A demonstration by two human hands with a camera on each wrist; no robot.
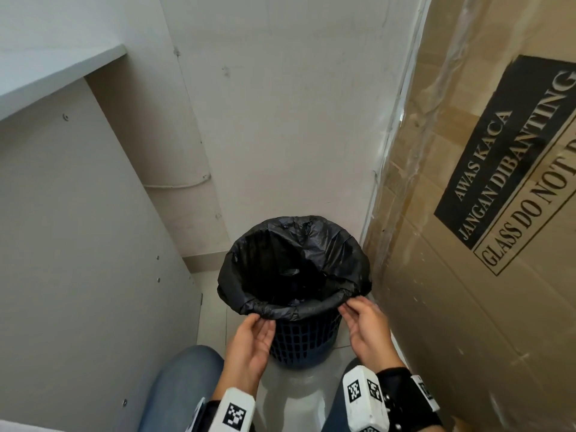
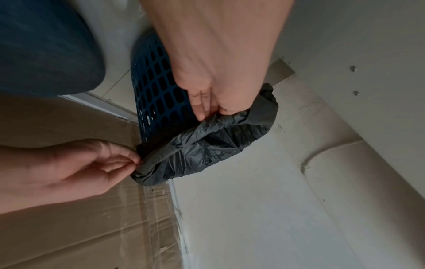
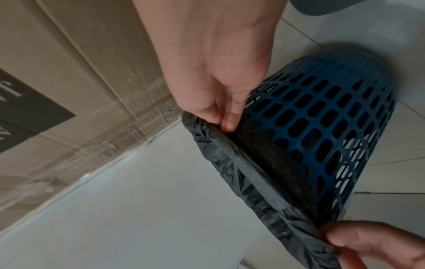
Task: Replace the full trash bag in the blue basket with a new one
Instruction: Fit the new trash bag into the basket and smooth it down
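Observation:
A blue lattice basket [image 1: 307,341] stands on the floor in a narrow corner. A black trash bag [image 1: 293,266] lines it, its edge folded over the rim. My left hand [image 1: 260,321] pinches the folded edge at the near left of the rim. My right hand [image 1: 347,307] pinches it at the near right. In the left wrist view the left hand's fingers [image 2: 204,111] meet the bag [image 2: 207,145] beside the basket [image 2: 156,91]. In the right wrist view the right hand's fingers [image 3: 226,122] nip the hem of the bag [image 3: 248,178] against the basket [image 3: 322,118]. The bag's inside is too dark to see.
A tall cardboard box [image 1: 483,229] wrapped in clear film, with a glass warning label, stands tight against the basket's right. A grey cabinet panel [image 1: 78,244] closes the left side and a white wall [image 1: 280,120] the back. My knees in jeans [image 1: 177,385] are near the tiled floor [image 1: 215,316].

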